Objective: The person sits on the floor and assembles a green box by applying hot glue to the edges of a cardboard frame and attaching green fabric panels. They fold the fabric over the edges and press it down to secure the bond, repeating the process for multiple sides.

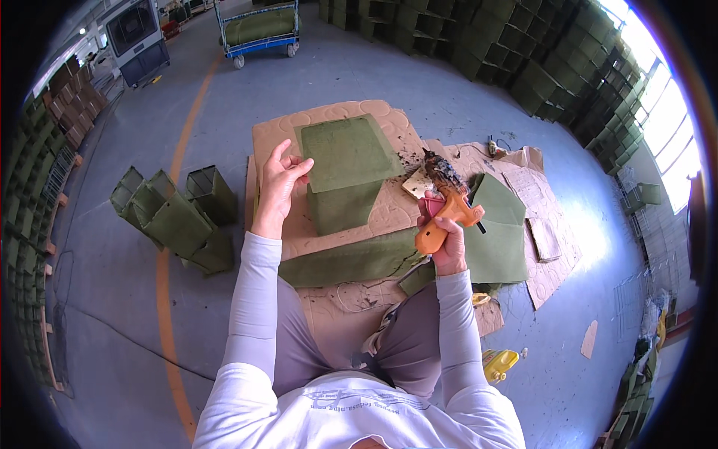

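A green fabric-like box [345,206] stands on a cardboard-topped work surface [404,138] in front of me. On its top lies a square green panel [350,153] that juts past the box's sides. My left hand [278,183] is at the panel's left edge, thumb and fingers apart; whether the thumb touches the edge I cannot tell. To the right of the box, my right hand [449,243] grips an orange glue gun [456,215] by its handle. Its dark, crusted nozzle end points up and away from me.
Flat green panels [497,232] lie on cardboard at the right. Several tall green boxes [176,217] stand on the floor at left. A blue cart [258,37] is at the far side. Stacked green boxes [479,37] line the back, and a yellow object [499,365] lies near my right.
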The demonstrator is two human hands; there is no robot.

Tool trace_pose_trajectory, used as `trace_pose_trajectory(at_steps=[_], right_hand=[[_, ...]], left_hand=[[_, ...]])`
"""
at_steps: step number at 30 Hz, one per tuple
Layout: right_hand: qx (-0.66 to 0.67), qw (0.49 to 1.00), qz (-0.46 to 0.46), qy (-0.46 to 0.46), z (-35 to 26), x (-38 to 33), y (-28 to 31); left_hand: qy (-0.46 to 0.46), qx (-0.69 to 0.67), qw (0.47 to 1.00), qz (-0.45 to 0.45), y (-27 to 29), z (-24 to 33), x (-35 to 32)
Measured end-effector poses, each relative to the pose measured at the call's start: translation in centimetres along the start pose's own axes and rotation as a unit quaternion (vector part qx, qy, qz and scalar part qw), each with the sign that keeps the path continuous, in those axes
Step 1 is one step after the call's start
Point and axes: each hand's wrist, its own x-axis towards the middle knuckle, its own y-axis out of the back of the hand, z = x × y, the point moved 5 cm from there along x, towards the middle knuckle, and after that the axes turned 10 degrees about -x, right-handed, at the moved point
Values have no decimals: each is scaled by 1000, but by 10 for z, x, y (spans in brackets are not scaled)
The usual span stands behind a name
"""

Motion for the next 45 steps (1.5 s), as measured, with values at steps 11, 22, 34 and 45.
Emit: trace_pose_trajectory(at_steps=[11, 22, 34, 45], right_hand=[[-12, 1000, 8, 6, 1, -2, 3], [-17, 1000, 0, 6, 0, -4, 2], [-13, 1000, -12, 16, -4, -6, 0], [-53, 996, -41, 63, -10, -32, -17]], left_hand=[[-40, -11, 999, -13, 4, -5, -9], [-363, 340, 868, -13, -21, 31, -35], [-459, 509, 714, -145, -56, 31, -74], [-482, 503, 704, -136, -47, 30, -72]])
